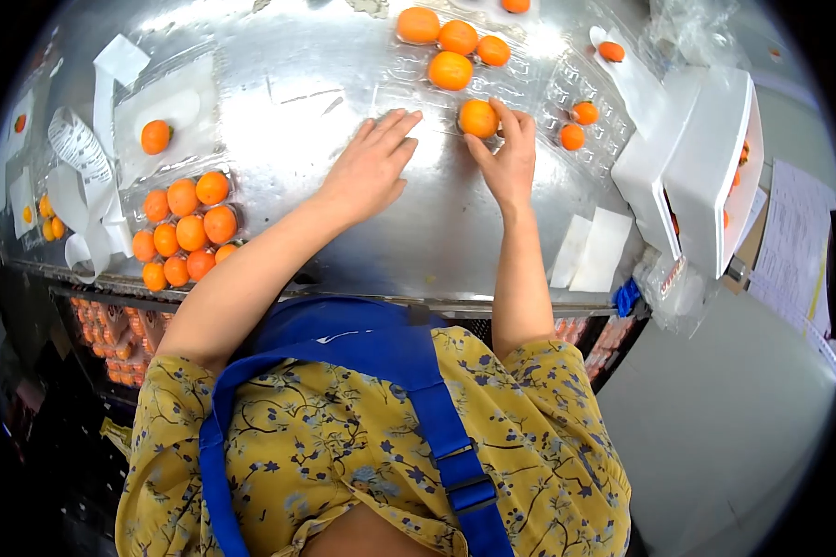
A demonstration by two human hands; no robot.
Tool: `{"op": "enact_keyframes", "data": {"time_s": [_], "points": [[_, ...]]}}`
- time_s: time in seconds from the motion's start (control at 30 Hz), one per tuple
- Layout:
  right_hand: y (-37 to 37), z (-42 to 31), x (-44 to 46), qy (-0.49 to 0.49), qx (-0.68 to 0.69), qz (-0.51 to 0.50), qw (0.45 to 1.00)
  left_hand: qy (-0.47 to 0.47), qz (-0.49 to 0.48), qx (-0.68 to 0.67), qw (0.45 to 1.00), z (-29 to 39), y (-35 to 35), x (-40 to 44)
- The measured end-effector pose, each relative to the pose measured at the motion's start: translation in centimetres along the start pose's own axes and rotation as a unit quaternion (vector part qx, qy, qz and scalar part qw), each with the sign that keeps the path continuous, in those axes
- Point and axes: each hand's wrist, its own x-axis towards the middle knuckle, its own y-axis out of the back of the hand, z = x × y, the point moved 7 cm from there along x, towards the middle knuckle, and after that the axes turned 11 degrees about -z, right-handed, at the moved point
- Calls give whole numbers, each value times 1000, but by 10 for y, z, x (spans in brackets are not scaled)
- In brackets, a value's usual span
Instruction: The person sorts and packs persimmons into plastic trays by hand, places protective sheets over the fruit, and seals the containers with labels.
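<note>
Right hand (510, 158) — at an orange (477, 119)

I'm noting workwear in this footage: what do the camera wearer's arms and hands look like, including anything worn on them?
The left hand and right hand are bare, with no gloves, and no watch or bracelet shows. The forearms are uncovered. The short, loose sleeves are mustard yellow, printed with dark branches and bluish flowers.

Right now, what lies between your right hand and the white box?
The head view shows a clear tray with two small oranges between the right hand and the white box.
</note>
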Motion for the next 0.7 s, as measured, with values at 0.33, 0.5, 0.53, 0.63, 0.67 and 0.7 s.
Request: {"op": "enact_keyframes", "data": {"time_s": [0.33,0.5,0.53,0.63,0.67,0.7], "points": [[2,1,3,-20,6,-30,999,21,14,-4,1000,7,4,-18],[-15,17,5,50,-24,-1,998,-5,44,8,999,4,2,-40],[-16,20,4,77,-28,7,997,4,58,0,998,1,-10,-44],[-18,26,7,35,44,-44,997,19,92,10,996,16,-5,-78],[-8,29,1,19,42,-42,998,3,105,21,994,22,-10,-90],[2,26,-5,32,-3,-45,998,9,114,-9,993,27,-9,-108]]}}
